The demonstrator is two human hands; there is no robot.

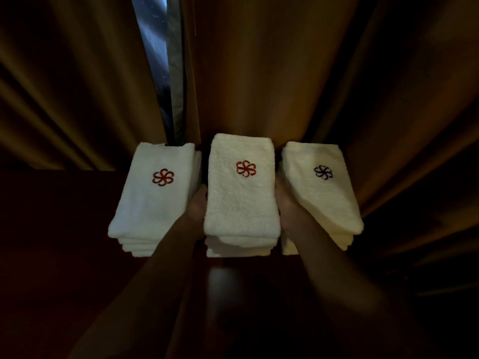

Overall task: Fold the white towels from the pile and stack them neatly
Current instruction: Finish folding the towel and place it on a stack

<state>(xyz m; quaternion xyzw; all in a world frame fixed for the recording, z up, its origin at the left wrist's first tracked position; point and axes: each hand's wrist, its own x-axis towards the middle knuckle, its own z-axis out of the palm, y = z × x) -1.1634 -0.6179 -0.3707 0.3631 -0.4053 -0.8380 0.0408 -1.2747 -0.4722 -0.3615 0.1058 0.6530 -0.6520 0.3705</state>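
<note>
Three stacks of folded white towels stand side by side on a dark table. The left stack (153, 200) and the middle stack (242, 200) each show a red flower emblem on top; the right stack (321, 193) shows a dark one. My left hand (197, 207) lies flat against the left side of the middle stack, in the gap beside the left stack. On the other side, my right hand (286, 206) presses the middle stack's right side, between it and the right stack. Most of each hand's fingers are hidden between the stacks.
Heavy brown curtains (324, 73) hang right behind the stacks, with a narrow slit of window (162, 47) at upper left. The dark glossy table (233, 286) stretches toward me under my forearms. The room is dim.
</note>
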